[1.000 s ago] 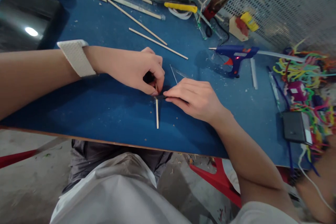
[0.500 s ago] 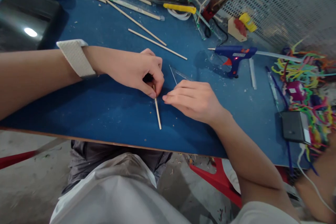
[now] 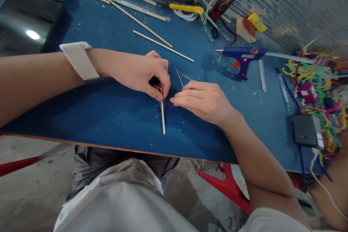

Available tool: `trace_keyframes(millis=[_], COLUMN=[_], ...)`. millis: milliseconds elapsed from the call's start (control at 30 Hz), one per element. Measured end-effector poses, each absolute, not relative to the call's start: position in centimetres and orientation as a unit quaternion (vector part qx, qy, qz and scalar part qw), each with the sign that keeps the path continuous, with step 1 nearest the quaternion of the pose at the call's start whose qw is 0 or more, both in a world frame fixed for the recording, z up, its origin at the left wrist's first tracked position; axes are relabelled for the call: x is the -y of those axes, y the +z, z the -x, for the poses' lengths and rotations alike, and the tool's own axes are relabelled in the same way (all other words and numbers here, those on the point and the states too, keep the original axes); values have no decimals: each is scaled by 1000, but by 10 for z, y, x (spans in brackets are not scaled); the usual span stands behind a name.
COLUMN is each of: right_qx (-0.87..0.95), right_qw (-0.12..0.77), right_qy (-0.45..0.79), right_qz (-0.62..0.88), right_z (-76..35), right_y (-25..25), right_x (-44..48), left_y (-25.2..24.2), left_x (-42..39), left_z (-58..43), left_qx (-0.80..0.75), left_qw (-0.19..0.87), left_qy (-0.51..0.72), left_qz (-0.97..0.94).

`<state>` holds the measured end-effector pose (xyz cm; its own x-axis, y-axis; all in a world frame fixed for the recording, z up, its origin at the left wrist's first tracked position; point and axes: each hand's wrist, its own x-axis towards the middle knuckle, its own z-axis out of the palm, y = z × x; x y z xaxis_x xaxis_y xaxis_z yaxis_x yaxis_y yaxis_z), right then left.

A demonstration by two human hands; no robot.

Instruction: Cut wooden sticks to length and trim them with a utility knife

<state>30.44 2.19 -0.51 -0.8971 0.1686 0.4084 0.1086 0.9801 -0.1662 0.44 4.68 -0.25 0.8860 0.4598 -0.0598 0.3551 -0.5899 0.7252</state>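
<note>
My left hand [image 3: 152, 74], with a pale band at its wrist, pinches a short wooden stick [image 3: 163, 117] between thumb and fingertips. The stick's lower end points toward the table's front edge, and the fingers partly cover its upper end. To the right, my right hand [image 3: 205, 101] is closed, its fingers pressed together over a clear set square [image 3: 185, 76]. Only a pointed corner of that set square shows; the hand covers the rest. The right fingertips are close to the stick but apart from it.
Two long wooden sticks [image 3: 163, 45] lie beyond my hands on the blue table [image 3: 108, 112]. A blue glue gun [image 3: 241, 58] is at the right, near colourful pipe cleaners [image 3: 307, 69] and a black box [image 3: 306, 130]. Yellow-handled pliers [image 3: 187, 8] lie at the back. Another person's arm [image 3: 331, 188] shows lower right.
The short stick's lower end has swung slightly left in my left hand's pinch. My right hand has shifted a little to the right.
</note>
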Motion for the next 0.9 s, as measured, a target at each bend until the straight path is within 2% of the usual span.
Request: trace_keyframes(millis=[333, 467, 700, 900], right_qx=[974, 967, 973, 965], right_qw=[203, 228, 214, 254], right_qy=[67, 98, 53, 53], right_qz=[71, 65, 70, 42], right_z=[-304, -306, -302, -300], right_y=[-2, -3, -4, -5], right_x=[-20, -26, -21, -23], left_y=[-7, -8, -5, -7], left_x=[-47, -49, -48, -48], left_z=[-4, -4, -4, -5], left_qx=[-226, -234, -233, -223], left_qw=[388, 387, 375, 388], left_qy=[82, 90, 74, 78], left_qz=[-890, -887, -894, -891])
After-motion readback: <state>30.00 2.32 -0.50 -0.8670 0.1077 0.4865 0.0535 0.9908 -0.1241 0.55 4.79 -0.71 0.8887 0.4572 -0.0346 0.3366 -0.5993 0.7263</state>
